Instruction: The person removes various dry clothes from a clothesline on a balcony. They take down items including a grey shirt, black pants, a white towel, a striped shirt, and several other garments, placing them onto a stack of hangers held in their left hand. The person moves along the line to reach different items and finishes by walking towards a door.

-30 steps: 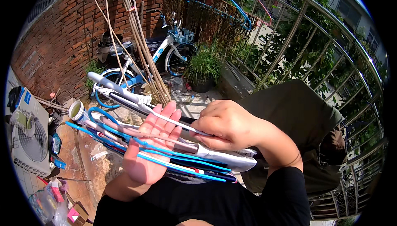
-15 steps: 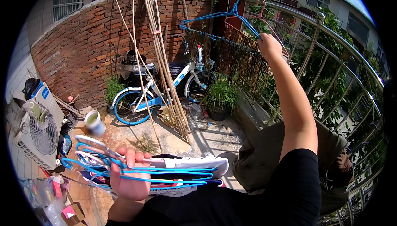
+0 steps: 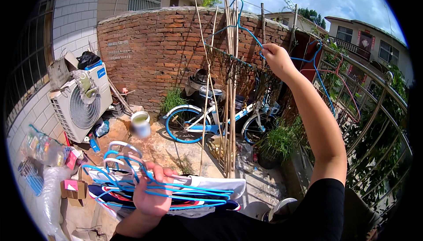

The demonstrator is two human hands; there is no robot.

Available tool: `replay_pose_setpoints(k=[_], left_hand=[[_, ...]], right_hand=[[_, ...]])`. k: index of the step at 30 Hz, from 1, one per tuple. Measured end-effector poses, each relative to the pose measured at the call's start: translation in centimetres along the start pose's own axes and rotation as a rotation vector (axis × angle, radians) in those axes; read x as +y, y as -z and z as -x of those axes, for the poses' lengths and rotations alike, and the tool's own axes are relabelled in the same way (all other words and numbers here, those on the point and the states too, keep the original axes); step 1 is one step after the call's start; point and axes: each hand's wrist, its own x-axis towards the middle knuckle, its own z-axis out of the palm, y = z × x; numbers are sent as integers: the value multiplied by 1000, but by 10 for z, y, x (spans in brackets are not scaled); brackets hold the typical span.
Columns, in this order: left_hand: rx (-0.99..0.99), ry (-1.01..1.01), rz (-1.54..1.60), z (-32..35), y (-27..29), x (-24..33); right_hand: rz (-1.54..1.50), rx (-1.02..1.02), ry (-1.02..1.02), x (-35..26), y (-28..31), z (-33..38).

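My right hand (image 3: 276,60), raised at the end of an outstretched arm, pinches one corner of a bare blue clothes hanger (image 3: 240,20). Its hook points up in front of the brick wall. At lower left my left hand (image 3: 152,194) is wrapped round a bunch of blue and white hangers (image 3: 119,170), their hooks fanned out to the left. White and dark navy clothes (image 3: 220,183) with red trim hang on that bunch, close to my body. Right of my right hand, another blue hanger (image 3: 315,58) and a pink hanger (image 3: 339,75) hang by the railing.
A metal railing (image 3: 374,86) runs along the right. Bamboo poles (image 3: 231,108) lean on the brick wall (image 3: 145,47), before a blue-and-white bicycle (image 3: 198,124). Dried plant strands (image 3: 246,75) hang below my right hand. An air-conditioner unit (image 3: 83,102) and bucket (image 3: 140,119) stand left.
My view has swung left and up. My right hand's blue hanger has come away from the blue and pink hangers by the railing. My left hand still grips its bunch.
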Motion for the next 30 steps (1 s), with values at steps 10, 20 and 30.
replay_pose_setpoints(k=[10, 20, 30], left_hand=[[67, -232, -88, 28, 30, 56], [154, -377, -190, 41, 65, 109], [177, -305, -163, 21, 99, 130]], right_hand=[[-270, -194, 78, -165, -160, -113], [-601, -352, 112, -225, -264, -141], [-868, 130, 189, -164, -278, -98]])
